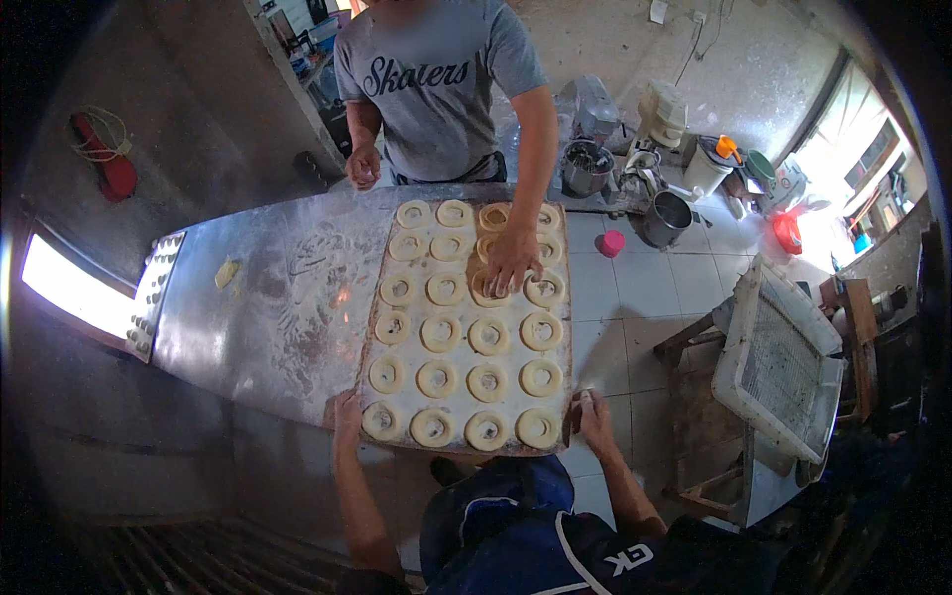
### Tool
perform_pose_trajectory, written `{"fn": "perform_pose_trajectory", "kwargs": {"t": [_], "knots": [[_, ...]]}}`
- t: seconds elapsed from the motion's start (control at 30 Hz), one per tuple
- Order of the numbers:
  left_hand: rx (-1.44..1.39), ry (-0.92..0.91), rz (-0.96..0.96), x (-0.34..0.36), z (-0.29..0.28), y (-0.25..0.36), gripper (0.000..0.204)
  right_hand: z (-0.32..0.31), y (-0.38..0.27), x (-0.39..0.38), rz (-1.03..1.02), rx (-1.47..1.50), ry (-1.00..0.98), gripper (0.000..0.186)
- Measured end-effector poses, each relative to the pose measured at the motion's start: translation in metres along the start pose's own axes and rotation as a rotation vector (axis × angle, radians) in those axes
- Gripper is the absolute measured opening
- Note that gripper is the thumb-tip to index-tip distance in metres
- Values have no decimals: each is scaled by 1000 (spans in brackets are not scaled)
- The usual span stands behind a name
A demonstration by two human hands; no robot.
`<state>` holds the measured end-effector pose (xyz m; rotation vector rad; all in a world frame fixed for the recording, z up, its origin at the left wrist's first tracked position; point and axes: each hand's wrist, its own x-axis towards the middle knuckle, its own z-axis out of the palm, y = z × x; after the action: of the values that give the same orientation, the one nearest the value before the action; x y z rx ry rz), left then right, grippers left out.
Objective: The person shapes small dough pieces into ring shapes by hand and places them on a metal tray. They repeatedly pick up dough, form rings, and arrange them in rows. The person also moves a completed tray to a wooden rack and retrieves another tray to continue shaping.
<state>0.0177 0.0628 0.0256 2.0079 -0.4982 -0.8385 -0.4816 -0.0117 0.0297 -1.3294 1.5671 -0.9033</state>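
A wide floured board (464,392) bears several rows of pale dough rings (489,335) and lies over the near right end of a metal table. My left hand (346,412) grips the board's left edge close to its near corner. On the opposite side my right hand (593,416) is closed at the right edge, its fingertips partly hidden. Across the table, a co-worker's hand (511,263) reaches down onto a dough ring in the middle rows. The co-worker's other hand (364,167) is held above the table's far edge.
Flour dusts the metal table (213,307), where a small dough piece (227,274) lies. Mixers (592,107) and a metal pot (666,217) stand at the back right. To my right, a white mesh-bottomed tray (778,347) rests on a wooden stand. A pink cup (612,243) sits on the tiles.
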Motion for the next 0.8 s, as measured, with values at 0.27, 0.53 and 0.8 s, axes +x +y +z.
{"fn": "perform_pose_trajectory", "kwargs": {"t": [0.27,0.53,0.8], "knots": [[186,-19,-26,18,-6,-5,35,22,6,5,43,116,-88,31],[312,298,325,-14,6,-49,32,28,-24,-6,166,277,50,31],[-402,417,-7,-171,-17,-58,16,-26,-76,-49,93,189,-79,24]]}}
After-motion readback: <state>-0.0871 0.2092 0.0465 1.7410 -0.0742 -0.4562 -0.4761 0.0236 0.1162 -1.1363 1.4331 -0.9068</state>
